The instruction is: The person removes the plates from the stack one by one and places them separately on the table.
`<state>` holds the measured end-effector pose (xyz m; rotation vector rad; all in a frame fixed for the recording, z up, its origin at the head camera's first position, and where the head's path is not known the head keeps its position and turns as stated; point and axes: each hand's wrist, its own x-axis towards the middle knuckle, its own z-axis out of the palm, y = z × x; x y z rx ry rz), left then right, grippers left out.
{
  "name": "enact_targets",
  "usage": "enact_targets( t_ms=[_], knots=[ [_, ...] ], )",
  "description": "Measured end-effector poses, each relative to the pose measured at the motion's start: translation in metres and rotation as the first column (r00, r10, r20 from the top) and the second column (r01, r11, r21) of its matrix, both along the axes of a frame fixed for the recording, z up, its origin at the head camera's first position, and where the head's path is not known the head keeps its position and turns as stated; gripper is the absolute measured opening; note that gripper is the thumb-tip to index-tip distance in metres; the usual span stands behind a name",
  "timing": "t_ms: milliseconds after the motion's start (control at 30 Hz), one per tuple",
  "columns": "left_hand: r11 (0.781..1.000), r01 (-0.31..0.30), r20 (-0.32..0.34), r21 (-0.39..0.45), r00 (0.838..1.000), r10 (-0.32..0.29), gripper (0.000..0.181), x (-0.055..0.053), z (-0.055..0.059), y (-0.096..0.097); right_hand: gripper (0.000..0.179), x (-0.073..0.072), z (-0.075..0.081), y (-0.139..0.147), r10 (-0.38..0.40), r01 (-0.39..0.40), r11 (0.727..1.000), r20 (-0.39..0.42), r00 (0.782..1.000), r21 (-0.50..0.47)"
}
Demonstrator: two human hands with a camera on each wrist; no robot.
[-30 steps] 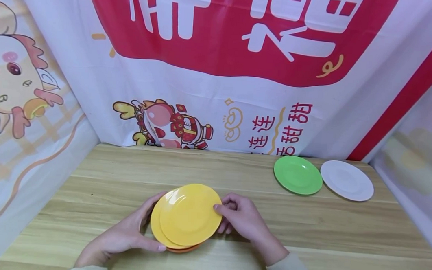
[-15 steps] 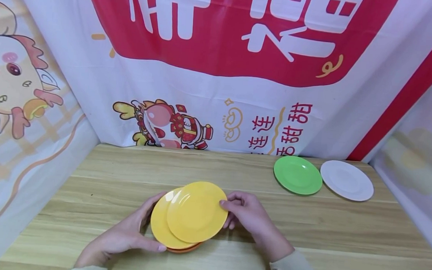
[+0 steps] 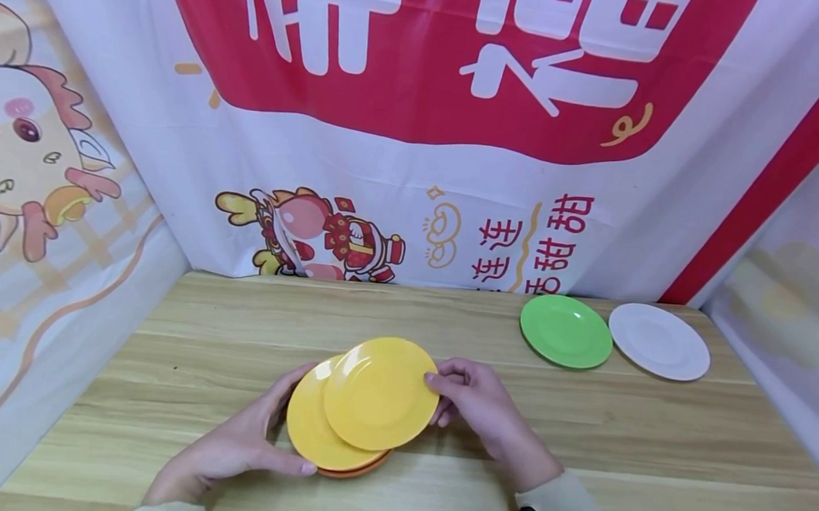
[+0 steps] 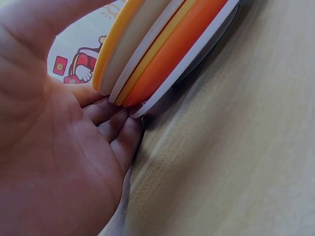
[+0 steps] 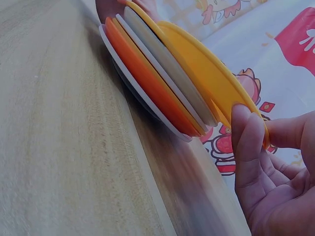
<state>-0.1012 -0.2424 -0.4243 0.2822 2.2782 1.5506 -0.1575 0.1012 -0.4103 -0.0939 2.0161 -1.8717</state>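
Note:
Over the middle front of the table, a yellow plate (image 3: 391, 397) is pinched at its right rim between the thumb and fingers of my right hand (image 3: 474, 402). It tilts and overlaps a second yellow plate (image 3: 306, 424) on top of a stack. My left hand (image 3: 250, 444) grips that stack from the left, thumb at the near rim and fingers around the far side. In the right wrist view the stack's edges show a beige plate (image 5: 167, 56), an orange plate (image 5: 142, 81) and white plates among them. A dark underside shows at the bottom of the stack.
A green plate (image 3: 565, 331) and a white plate (image 3: 658, 342) lie side by side at the back right of the wooden table (image 3: 253, 317). A printed cloth (image 3: 358, 168) hangs along the back edge, with more cloth at both sides.
My right hand has drawn the top yellow plate right and slightly away, baring more of the yellow plate beneath. My left hand stays on the stack.

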Motion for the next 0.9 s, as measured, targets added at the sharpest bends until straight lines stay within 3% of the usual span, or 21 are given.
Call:
enact_targets(
  t_ms=[900],
  knots=[
    [1.0, -0.007, 0.013, 0.021, 1.0, 0.007, 0.121, -0.0006, -0.001, 0.0013, 0.028, -0.0066, -0.0007, 0.0044, -0.078, 0.077, 0.997, 0.035, 0.996, 0.013]
  ],
)
